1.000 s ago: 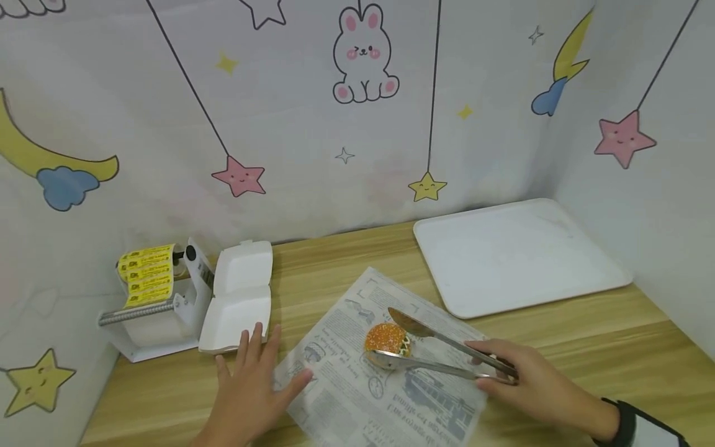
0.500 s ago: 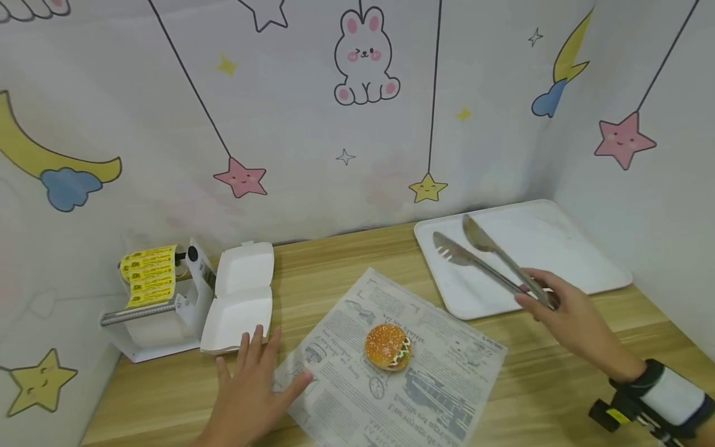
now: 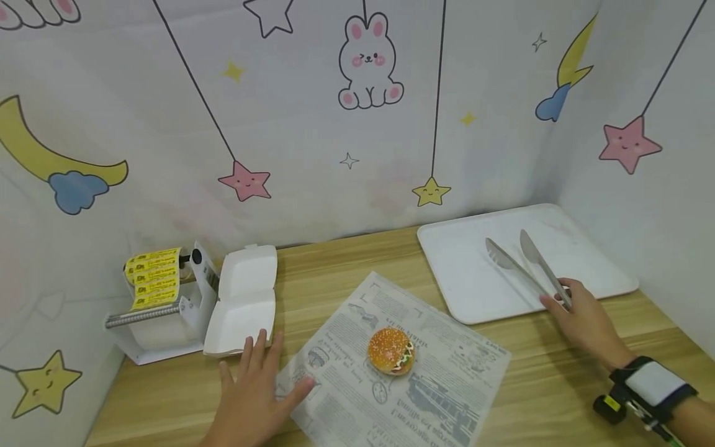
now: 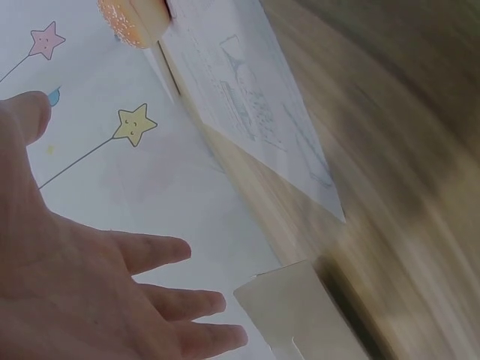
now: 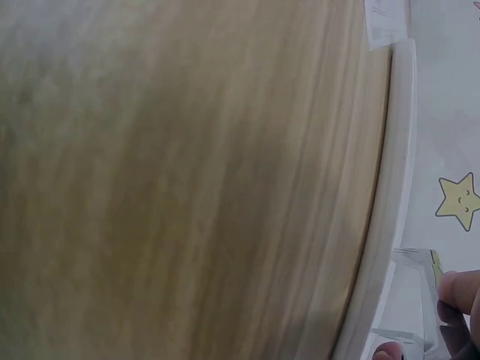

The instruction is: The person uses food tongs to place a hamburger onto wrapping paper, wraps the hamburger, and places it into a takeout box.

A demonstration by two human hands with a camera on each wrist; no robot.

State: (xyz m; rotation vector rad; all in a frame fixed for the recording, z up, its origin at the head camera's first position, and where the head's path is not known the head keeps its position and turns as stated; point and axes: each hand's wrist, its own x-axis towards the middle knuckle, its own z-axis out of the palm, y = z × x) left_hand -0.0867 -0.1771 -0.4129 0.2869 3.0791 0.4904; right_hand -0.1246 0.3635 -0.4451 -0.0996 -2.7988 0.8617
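Observation:
A small burger with a sesame bun sits near the middle of a printed paper sheet. To the right, my right hand grips metal tongs at their handle end; their two arms are spread over the white tray. In the right wrist view, fingertips and part of the tongs show at the lower right edge. My left hand has its fingers spread, its thumb over the paper's left corner, its fingertips near the white foam box. The left wrist view shows the left hand holding nothing.
The foam box lies with its lid laid back. Beside it, at the far left, stands a dispenser with a roll of yellow labels. A patterned wall rises behind the wooden table.
My right hand has carried the tongs away from the burger, right and back, over the tray. The burger stays on the paper. My left hand has hardly moved.

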